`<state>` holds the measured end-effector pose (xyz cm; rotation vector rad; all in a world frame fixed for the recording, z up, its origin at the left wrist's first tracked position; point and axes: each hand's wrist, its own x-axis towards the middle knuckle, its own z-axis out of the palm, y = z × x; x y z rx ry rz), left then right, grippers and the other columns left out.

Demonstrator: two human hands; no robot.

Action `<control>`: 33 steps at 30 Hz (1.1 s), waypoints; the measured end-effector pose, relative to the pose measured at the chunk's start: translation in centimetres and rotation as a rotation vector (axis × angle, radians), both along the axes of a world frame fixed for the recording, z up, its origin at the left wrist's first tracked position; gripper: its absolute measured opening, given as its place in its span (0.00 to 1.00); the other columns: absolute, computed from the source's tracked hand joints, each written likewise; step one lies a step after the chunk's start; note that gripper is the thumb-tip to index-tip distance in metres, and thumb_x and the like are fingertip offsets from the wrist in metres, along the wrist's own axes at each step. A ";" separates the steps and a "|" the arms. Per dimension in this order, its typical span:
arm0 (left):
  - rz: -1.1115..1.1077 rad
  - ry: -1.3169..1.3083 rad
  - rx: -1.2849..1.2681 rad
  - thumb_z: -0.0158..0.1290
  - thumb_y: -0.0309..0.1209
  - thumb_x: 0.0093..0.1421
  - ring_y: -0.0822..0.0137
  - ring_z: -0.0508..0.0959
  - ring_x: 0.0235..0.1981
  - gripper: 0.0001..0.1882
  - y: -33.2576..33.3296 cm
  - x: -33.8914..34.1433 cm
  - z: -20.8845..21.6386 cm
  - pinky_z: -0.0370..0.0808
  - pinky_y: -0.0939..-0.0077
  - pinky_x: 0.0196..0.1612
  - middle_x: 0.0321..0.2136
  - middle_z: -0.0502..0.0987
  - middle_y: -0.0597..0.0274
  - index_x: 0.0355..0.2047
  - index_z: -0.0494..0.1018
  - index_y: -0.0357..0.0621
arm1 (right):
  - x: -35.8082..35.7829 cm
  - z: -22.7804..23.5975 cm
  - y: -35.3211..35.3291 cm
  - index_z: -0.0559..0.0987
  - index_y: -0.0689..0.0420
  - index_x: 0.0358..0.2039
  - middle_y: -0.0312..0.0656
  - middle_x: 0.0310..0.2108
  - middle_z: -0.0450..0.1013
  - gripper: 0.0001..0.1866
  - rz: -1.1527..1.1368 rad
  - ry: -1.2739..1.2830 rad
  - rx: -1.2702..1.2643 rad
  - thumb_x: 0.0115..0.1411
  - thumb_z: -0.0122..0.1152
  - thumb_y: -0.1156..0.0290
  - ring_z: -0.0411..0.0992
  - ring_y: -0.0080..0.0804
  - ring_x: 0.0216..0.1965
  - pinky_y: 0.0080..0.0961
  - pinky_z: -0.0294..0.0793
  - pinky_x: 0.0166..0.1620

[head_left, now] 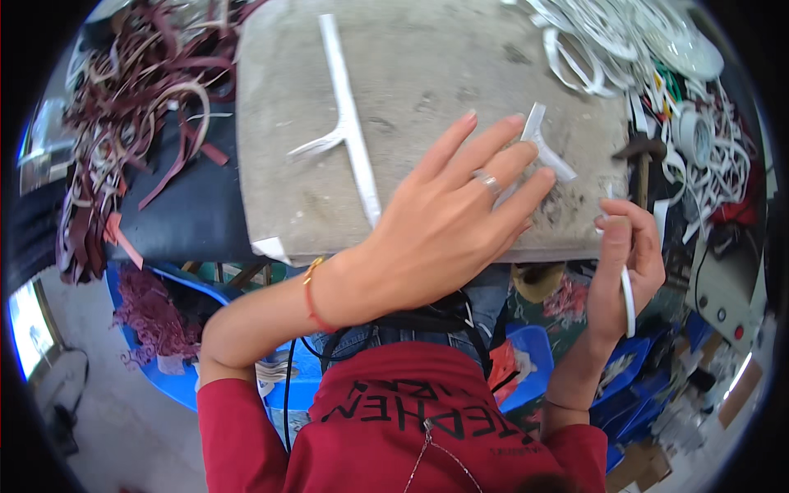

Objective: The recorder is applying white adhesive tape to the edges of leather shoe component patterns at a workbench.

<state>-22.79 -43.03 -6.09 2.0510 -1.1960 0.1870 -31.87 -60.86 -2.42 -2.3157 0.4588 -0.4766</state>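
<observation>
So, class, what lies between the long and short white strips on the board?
In the head view, the left hand lies partly between the long white strip and short white strip; above it, only stained grey board.

So the left elbow (220, 347) is bent pretty hard, and the left forearm (267, 308) angles in toward the middle. Left hand (452, 218) is basically back-up with the fingers fanned out loosely, pointing off up and to the right. Right forearm (571, 378) comes up steeper, and the right hand (629, 259) is curled in a grip, thumb (615, 238) against the bent fingers.
</observation>
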 end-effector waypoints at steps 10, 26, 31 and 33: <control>0.450 -0.208 0.337 0.62 0.30 0.48 0.57 0.71 0.55 0.18 14.2 -0.3 -1.3 0.65 0.57 0.58 0.45 0.75 0.62 0.41 0.78 0.41 | 10.5 0.1 11.5 0.69 0.61 0.59 0.36 0.38 0.74 0.23 0.746 0.142 0.199 0.62 0.50 0.80 0.66 0.17 0.30 0.15 0.68 0.37; 0.293 -0.059 0.394 0.59 0.39 0.49 0.60 0.68 0.60 0.27 13.4 -0.1 -0.8 0.57 0.45 0.64 0.50 0.73 0.61 0.50 0.74 0.42 | 12.5 -0.8 11.1 0.77 0.60 0.39 0.44 0.22 0.73 0.10 0.651 0.279 0.012 0.55 0.61 0.78 0.75 0.39 0.25 0.32 0.73 0.30; 0.355 -0.290 0.368 0.58 0.38 0.46 0.66 0.73 0.49 0.28 11.8 1.3 -1.8 0.59 0.47 0.64 0.37 0.72 0.66 0.48 0.75 0.41 | 12.9 -2.0 10.4 0.77 0.59 0.29 0.45 0.22 0.70 0.04 0.744 0.086 -0.197 0.53 0.63 0.74 0.72 0.42 0.24 0.33 0.71 0.29; 0.323 -0.389 0.435 0.55 0.35 0.46 0.69 0.72 0.40 0.26 11.4 1.8 -1.2 0.60 0.50 0.64 0.30 0.67 0.67 0.47 0.76 0.40 | 12.7 -2.2 10.4 0.76 0.58 0.27 0.45 0.22 0.70 0.04 0.737 0.063 -0.225 0.52 0.63 0.75 0.71 0.43 0.24 0.35 0.70 0.29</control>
